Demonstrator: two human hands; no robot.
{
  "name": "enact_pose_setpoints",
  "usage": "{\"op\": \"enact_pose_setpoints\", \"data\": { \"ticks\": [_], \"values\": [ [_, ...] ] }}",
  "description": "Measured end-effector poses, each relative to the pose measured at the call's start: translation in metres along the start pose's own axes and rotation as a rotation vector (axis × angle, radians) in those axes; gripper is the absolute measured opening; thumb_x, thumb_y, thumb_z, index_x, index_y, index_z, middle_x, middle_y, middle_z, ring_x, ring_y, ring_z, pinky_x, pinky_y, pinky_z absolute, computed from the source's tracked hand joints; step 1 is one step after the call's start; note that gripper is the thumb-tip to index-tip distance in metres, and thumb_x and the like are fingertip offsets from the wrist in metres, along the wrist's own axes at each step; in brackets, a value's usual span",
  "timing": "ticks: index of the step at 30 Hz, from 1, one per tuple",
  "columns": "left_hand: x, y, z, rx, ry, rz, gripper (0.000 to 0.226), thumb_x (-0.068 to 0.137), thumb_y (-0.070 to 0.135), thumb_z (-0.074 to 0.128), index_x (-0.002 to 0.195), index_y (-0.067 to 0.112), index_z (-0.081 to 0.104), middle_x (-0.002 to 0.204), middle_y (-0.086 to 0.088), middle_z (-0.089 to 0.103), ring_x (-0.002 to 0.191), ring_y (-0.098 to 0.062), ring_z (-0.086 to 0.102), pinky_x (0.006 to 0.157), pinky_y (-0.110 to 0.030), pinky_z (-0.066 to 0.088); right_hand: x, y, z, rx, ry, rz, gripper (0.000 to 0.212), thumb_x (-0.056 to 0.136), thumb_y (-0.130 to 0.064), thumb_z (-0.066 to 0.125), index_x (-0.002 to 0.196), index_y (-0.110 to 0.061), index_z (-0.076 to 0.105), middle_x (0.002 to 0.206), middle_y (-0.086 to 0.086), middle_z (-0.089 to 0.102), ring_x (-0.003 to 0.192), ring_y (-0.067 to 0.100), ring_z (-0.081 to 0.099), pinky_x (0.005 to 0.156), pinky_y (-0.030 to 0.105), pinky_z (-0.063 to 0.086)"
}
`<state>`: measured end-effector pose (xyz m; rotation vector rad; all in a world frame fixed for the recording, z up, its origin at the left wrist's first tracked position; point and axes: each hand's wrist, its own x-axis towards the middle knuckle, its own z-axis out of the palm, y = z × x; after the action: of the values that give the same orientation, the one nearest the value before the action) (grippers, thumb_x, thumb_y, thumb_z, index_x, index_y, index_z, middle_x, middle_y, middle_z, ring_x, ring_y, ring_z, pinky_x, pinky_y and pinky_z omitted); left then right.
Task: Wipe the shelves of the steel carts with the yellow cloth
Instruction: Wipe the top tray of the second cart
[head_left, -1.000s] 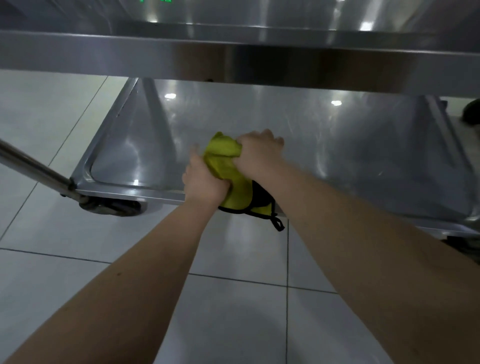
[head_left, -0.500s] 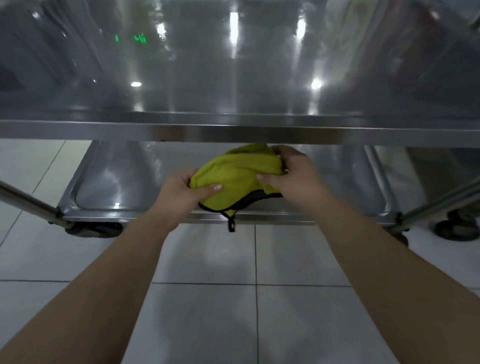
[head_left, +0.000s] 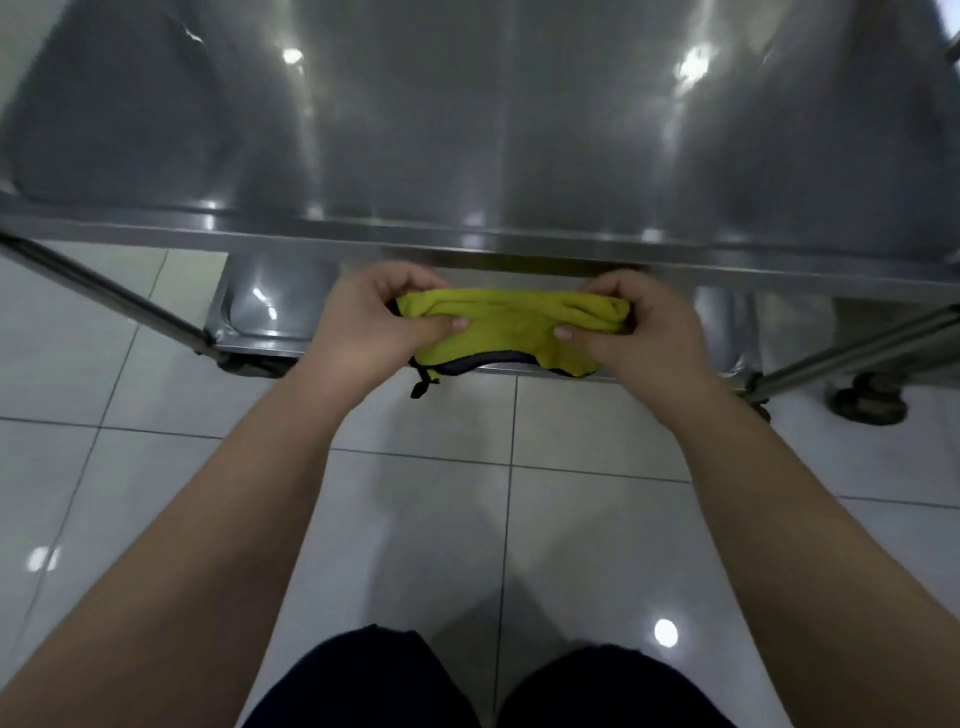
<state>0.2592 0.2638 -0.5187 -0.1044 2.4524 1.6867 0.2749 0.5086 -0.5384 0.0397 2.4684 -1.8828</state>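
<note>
The yellow cloth (head_left: 501, 332), edged in dark trim with a small loop hanging at its lower left, is stretched between both hands in front of the steel cart. My left hand (head_left: 369, 325) pinches its left end and my right hand (head_left: 647, 332) pinches its right end, thumbs on top. The cart's upper shelf (head_left: 493, 130) fills the top of the view, its front rim just beyond my knuckles. Part of the lower shelf (head_left: 265, 317) shows beneath it, to the left of my hands.
Slanting steel cart legs (head_left: 119, 296) run down at the left and at the right (head_left: 852, 353). A caster wheel (head_left: 867, 402) stands on the white tiled floor (head_left: 156, 467) at the right. My dark-trousered knees (head_left: 493, 686) show at the bottom.
I have risen and drawn back, so the upper shelf now fills the view. The cloth came off the lower shelf and my hands moved apart, spreading the bunched cloth out between them.
</note>
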Motion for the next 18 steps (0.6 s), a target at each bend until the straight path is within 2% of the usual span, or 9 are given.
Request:
{"op": "enact_pose_setpoints", "data": {
  "ticks": [2,4,7,12,16,18],
  "values": [
    [-0.021,0.038,-0.019,-0.01,-0.008,-0.017,0.024,0.069,0.015,0.084,0.085,0.03,0.075,0.085,0.003,0.074,0.078,-0.014,0.069,0.07,-0.034,0.057,-0.013,-0.043,-0.009,0.001,-0.009,0.016,0.039,0.07,-0.002,0.084,0.085,-0.03,0.063,0.076,-0.027,0.062,0.071,-0.01,0.056,0.064,0.01,0.047],
    [-0.046,0.083,-0.04,-0.019,-0.001,-0.026,0.025,0.073,0.012,0.082,0.086,0.032,0.075,0.087,0.004,0.074,0.082,-0.015,0.069,0.076,-0.037,0.057,-0.024,-0.094,-0.02,-0.013,-0.035,0.042,0.039,0.071,-0.004,0.084,0.086,-0.033,0.063,0.079,-0.021,0.063,0.074,-0.008,0.057,0.068,0.013,0.049],
    [-0.08,0.168,-0.081,-0.012,0.041,-0.026,0.027,0.073,0.013,0.083,0.081,0.038,0.075,0.084,0.008,0.073,0.079,-0.01,0.068,0.071,-0.032,0.055,-0.038,-0.186,-0.037,-0.015,-0.083,0.079,0.039,0.07,-0.01,0.085,0.082,-0.041,0.065,0.08,-0.026,0.063,0.077,-0.006,0.059,0.069,0.016,0.052],
    [-0.117,0.331,-0.154,0.025,0.069,0.053,0.019,0.064,0.033,0.082,0.08,0.041,0.074,0.081,0.009,0.072,0.072,-0.007,0.067,0.057,-0.024,0.053,-0.052,-0.349,-0.067,0.023,-0.019,0.026,0.035,0.067,-0.009,0.086,0.075,-0.037,0.066,0.072,-0.025,0.063,0.067,-0.008,0.057,0.058,0.012,0.048],
    [-0.138,0.462,-0.205,-0.002,0.083,0.166,0.022,0.065,0.022,0.087,0.072,0.038,0.074,0.073,0.015,0.072,0.064,0.004,0.064,0.057,-0.011,0.048,-0.061,-0.487,-0.106,0.028,0.0,-0.014,0.032,0.068,-0.011,0.087,0.076,-0.035,0.066,0.073,-0.017,0.063,0.07,0.001,0.059,0.068,0.021,0.052],
    [-0.149,0.525,-0.229,-0.001,0.08,0.22,0.022,0.069,0.018,0.086,0.069,0.036,0.073,0.07,0.016,0.071,0.062,0.005,0.064,0.055,-0.01,0.047,-0.067,-0.558,-0.126,0.004,0.018,-0.058,0.03,0.068,-0.012,0.087,0.079,-0.032,0.067,0.072,-0.015,0.063,0.07,0.001,0.059,0.067,0.019,0.051]
  ]
}}
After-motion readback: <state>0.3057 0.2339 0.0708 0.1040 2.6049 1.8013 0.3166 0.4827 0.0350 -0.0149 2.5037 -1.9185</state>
